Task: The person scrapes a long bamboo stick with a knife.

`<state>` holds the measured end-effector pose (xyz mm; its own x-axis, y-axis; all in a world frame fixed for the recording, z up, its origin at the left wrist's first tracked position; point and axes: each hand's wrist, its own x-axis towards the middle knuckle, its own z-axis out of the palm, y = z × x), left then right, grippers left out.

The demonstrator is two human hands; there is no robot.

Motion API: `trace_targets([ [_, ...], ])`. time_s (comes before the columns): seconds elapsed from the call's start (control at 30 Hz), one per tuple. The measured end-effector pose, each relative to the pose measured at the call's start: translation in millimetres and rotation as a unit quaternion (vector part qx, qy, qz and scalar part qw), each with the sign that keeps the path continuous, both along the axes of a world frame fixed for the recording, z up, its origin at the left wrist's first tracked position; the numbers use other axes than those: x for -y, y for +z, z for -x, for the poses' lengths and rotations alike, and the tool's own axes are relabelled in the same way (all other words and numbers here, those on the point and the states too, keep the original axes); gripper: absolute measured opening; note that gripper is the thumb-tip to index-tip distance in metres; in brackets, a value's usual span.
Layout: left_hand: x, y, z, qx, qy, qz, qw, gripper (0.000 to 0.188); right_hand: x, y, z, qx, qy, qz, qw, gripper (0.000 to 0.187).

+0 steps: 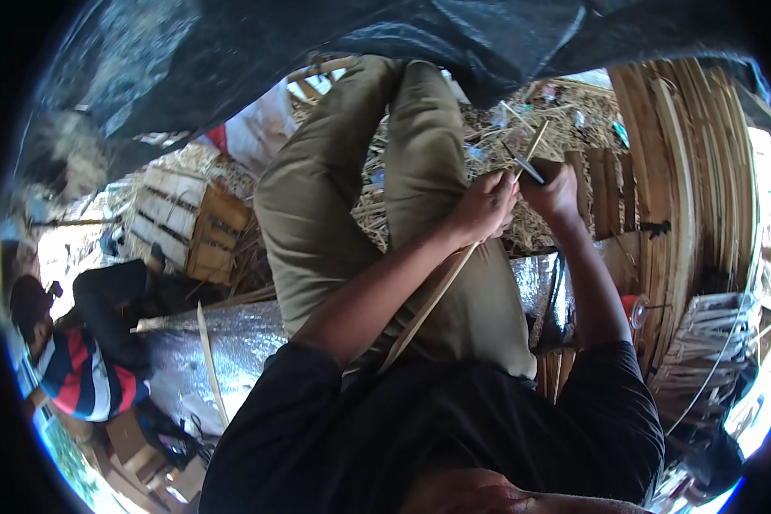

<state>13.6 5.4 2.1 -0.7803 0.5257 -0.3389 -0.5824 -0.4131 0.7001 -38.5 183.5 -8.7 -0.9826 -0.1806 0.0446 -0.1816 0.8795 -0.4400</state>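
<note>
My left hand [487, 207] is closed round a long thin bamboo strip [437, 295]. The strip slants from my lap up past my fist, its pale far end beyond my right knee. A knife [522, 163] is gripped in my right hand [553, 190], just right of the left one. Its narrow blade points away and to the left, lying across the strip or very close to it; I cannot tell whether they touch. The handle is mostly hidden in my fingers. Both hands are above my right thigh [475, 283].
Bundled wooden slats [681, 171] stand at the right. Shavings [557, 111] cover the ground ahead. Dark plastic sheeting [257, 60] spans the far side. At the left are slatted crates [188, 218], a silvery sheet [201, 364] and another person in a striped shirt [90, 373].
</note>
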Motion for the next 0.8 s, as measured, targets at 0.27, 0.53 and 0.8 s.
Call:
trace_targets([
  [0.27,3.2,-1.7,4.7,0.056,0.08,-0.06,0.993,0.031,20.0,-9.2,25.8,-0.014,0.011,-0.01,1.0,0.016],
  [0.53,-17.5,17.1,-11.5,-0.051,-0.051,-0.006,0.997,0.031,-100.4,-70.3,72.4,-0.015,-0.11,-0.179,0.978,0.03],
  [0.8,-0.8,12.2,-11.0,0.034,0.022,-0.006,0.999,0.029,-37.6,26.7,-10.3,0.031,-0.087,0.145,0.985,0.022],
])
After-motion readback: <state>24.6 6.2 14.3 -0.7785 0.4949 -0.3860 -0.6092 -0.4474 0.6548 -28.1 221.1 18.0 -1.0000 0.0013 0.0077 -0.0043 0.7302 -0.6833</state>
